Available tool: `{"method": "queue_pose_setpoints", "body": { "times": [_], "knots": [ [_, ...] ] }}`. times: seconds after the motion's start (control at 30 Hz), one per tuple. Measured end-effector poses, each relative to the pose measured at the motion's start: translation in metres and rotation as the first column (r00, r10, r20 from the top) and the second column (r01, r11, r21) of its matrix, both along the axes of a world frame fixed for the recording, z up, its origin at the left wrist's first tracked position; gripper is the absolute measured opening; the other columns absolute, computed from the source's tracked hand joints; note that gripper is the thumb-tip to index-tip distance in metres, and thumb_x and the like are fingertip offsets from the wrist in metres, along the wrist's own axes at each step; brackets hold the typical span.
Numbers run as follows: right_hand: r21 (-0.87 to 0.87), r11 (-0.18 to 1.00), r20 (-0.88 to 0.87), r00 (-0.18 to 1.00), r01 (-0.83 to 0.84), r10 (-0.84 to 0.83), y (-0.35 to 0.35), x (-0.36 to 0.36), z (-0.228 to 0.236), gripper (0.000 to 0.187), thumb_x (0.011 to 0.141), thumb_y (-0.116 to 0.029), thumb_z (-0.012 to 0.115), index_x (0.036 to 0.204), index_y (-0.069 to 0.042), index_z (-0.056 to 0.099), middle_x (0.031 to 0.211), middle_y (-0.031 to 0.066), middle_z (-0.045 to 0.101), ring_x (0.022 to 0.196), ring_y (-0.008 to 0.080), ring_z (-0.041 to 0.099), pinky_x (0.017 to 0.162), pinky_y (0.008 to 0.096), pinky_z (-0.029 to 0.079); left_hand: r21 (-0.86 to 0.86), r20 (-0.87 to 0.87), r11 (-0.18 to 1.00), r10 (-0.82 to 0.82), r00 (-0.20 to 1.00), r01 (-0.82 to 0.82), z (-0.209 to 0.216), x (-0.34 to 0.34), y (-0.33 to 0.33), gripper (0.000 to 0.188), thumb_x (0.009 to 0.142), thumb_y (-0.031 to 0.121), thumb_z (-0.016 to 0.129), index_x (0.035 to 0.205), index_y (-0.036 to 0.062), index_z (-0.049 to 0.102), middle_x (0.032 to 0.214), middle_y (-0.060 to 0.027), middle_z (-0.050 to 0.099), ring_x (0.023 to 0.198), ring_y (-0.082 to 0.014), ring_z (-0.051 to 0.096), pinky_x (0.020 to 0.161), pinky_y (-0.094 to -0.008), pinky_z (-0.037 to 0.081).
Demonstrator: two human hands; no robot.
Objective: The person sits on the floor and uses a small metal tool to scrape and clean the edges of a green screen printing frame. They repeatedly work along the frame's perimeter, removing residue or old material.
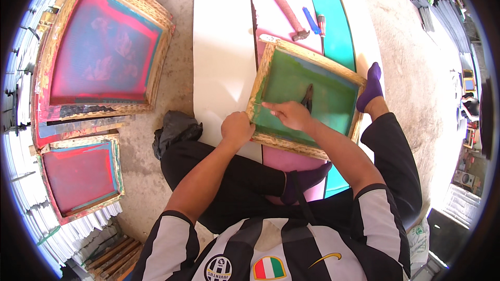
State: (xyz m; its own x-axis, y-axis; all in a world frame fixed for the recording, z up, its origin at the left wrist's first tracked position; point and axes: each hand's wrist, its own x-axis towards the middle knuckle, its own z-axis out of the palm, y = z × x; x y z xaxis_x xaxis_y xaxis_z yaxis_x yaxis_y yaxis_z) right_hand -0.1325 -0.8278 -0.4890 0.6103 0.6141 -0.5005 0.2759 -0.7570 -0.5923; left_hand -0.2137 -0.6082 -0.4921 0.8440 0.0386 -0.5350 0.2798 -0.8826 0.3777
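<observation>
A wooden screen-printing frame (312,152) with green mesh (291,80) lies tilted before me, close to my legs. My left hand (238,128) is closed at its lower left corner, seemingly gripping the wooden edge; the fingertips are hidden. Over the mesh, my right hand (290,115) has its index finger stretched toward the inner side of the left rail. The thumb stands apart below that finger, and I see nothing held there. Dark pliers (308,98) rest on the mesh just beyond my right hand.
Beyond the frame lie a hammer (289,14), a blue tool (311,20) and a screwdriver (322,25) on coloured boards. Red-and-blue screen frames (104,109) stand at the left. A black plastic bag (177,131) sits by my knee; my purple-socked foot (371,88) flanks the frame.
</observation>
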Motion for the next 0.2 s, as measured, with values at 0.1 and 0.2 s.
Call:
{"method": "queue_pose_setpoints", "body": {
  "times": [0.1, 0.2],
  "knots": [
    [0.352, 0.926, -0.171, 0.982, 0.136, -0.079, -0.008, 0.008, -0.033, 0.041, 0.108, -0.029, 0.057, 0.148, -0.034, 0.06, 0.125, 0.0139, 0.074, 0.107, 0.0375, 0.071, 0.099, 0.0446, 0.055, -0.016, -0.022, 0.999, -0.028, 0.999, 0.028, -0.001, 0.004, 0.001, 0.033, 0.086, 0.03, 0.075, 0.096, -0.0015, 0.077, 0.097, -0.0218, 0.074, 0.094, -0.0405, 0.074, 0.083, -0.0503, 0.06],
    [0.094, 0.996, -0.082, 0.997, 0.005, 0.003, -0.002, 0.01, -0.004, 0.042, 0.108, -0.027, 0.06, 0.15, -0.023, 0.059, 0.13, 0.0089, 0.074, 0.114, 0.0298, 0.072, 0.104, 0.0418, 0.053, 0.008, -0.07, 0.999, -0.044, 0.997, 0.045, -0.003, 0.005, 0.004, 0.036, 0.086, 0.03, 0.075, 0.107, 0.0004, 0.075, 0.11, -0.0221, 0.075, 0.101, -0.0392, 0.073, 0.087, -0.049, 0.06]
  ]
}}
